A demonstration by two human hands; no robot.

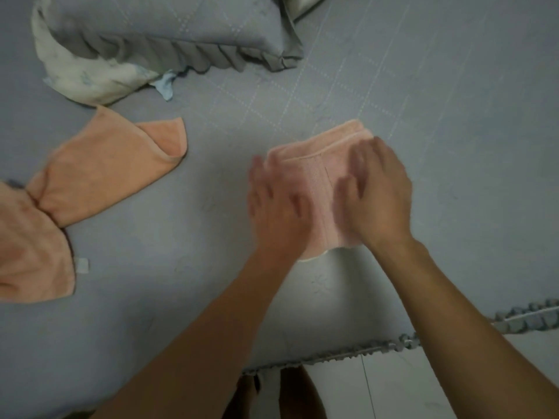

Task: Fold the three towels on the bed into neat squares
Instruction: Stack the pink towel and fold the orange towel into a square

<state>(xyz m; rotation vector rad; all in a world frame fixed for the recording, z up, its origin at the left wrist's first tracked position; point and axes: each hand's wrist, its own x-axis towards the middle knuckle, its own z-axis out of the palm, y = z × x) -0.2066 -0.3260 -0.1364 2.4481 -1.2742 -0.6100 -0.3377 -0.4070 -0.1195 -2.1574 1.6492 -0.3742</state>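
- Head view: pink towel (320, 176) folded, lying on the grey bed (423, 116) near its front edge.
- Left hand (276, 204) flat on the towel's left side, fingers straight, blurred.
- Right hand (378, 192) flat on its right side, fingers straight.
- Two orange towels (106, 170) unfolded, well apart at left; pillow (169, 34) at the top.

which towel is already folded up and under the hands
The pale pink towel at centre, lying in stacked layers under both hands. The two orange towels at left lie loose and unfolded.
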